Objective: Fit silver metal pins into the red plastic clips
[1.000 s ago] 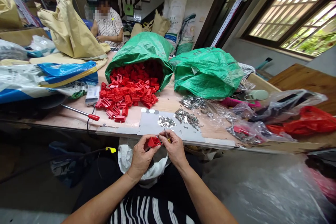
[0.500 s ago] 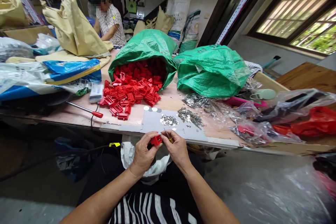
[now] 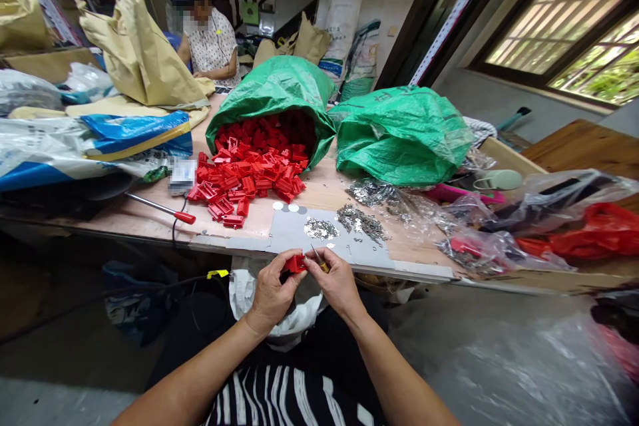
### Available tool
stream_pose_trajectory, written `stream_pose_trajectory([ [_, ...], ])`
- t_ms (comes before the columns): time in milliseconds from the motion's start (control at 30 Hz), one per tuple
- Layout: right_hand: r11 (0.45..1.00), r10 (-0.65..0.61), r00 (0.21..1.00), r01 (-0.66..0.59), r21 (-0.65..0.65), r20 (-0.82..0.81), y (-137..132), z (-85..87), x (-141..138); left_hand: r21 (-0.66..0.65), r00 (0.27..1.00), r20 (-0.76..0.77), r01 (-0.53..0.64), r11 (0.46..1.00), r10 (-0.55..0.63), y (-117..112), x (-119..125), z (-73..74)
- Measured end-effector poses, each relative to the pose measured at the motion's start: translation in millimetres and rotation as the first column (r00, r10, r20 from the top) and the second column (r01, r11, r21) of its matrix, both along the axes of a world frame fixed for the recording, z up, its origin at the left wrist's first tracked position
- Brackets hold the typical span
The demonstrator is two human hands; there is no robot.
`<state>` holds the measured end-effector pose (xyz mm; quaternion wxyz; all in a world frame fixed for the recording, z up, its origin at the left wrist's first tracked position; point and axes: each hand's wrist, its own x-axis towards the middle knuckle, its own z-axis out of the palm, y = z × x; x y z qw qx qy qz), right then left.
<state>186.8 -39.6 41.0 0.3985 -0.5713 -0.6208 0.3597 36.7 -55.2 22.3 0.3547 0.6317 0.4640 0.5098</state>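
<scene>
My left hand [image 3: 272,289] is closed around a small red plastic part [image 3: 296,263], held just in front of the table's near edge. My right hand [image 3: 337,279] pinches a thin metal tool with a yellow handle [image 3: 319,260] against that part. Beyond them, a heap of the same red parts [image 3: 244,176] spills from an open green sack [image 3: 274,90]. Little piles of small metal pieces [image 3: 319,228] lie on a grey sheet [image 3: 289,229] right ahead of my hands.
A second green sack [image 3: 402,133] lies to the right, with clear bags of metal bits [image 3: 464,246] and a red bag [image 3: 599,229]. A red-handled screwdriver [image 3: 160,208] lies at the left. Another person [image 3: 207,36] sits at the far side behind brown paper sacks [image 3: 137,53].
My hands have stayed together on the red part, with only small finger shifts. The view has moved slightly.
</scene>
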Motion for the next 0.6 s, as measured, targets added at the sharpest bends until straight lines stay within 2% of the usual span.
stream_pose_trajectory([
  [333, 1.0, -0.005, 1.0, 0.005, 0.008, 0.021, -3.3, 0.9, 1.7, -0.128, 0.986, 0.165, 0.045, 0.991, -0.024, 1.5, 3.9, -3.3],
  [600, 0.999, 0.048, 0.996, -0.049, -0.005, -0.072, -3.4, -2.4, 2.7, -0.236, 0.907, 0.42, 0.147, 0.961, -0.035, 5.1, 5.4, -1.5],
])
